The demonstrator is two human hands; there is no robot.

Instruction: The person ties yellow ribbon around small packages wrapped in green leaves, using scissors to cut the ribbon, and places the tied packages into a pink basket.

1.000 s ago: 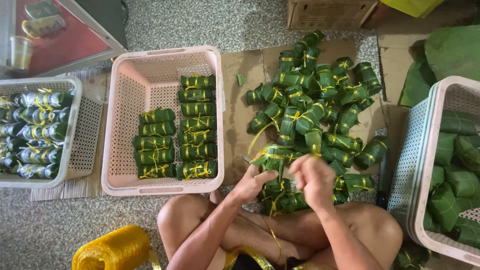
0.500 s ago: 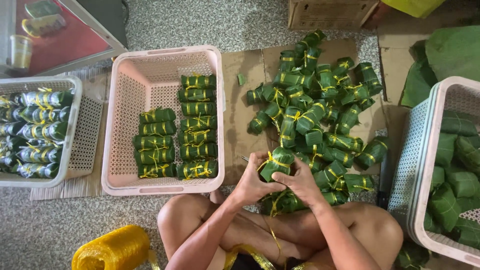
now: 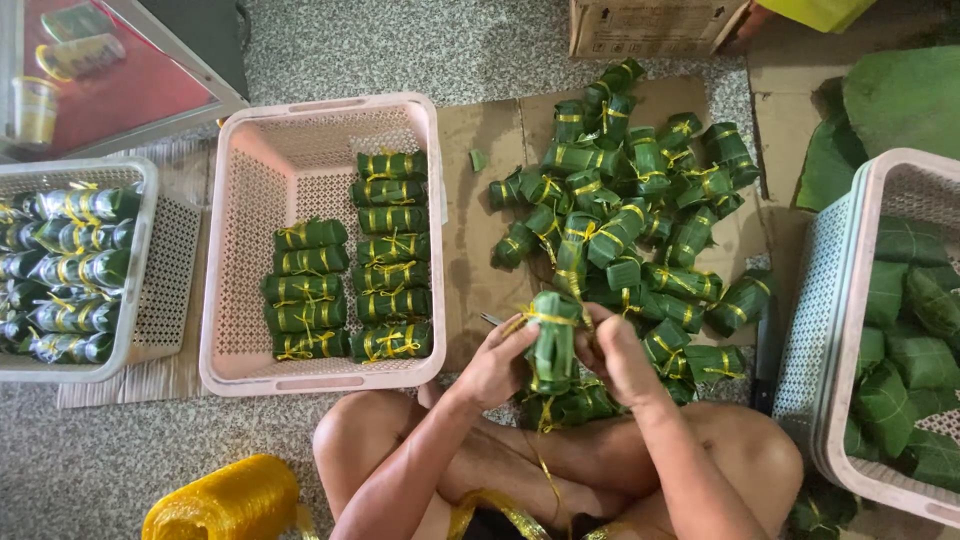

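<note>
Both hands [image 3: 560, 355] clasped — leaf-wrapped bundle [image 3: 552, 340]

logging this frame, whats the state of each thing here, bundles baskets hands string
leaf-wrapped bundle: upright, gripped by both hands, yellow string around it
left hand: closed on bundle
right hand: closed on bundle
pink basket: partly filled, two rows
loose pile: tied, heaped on cardboard
yellow string spool: lying on floor
</note>
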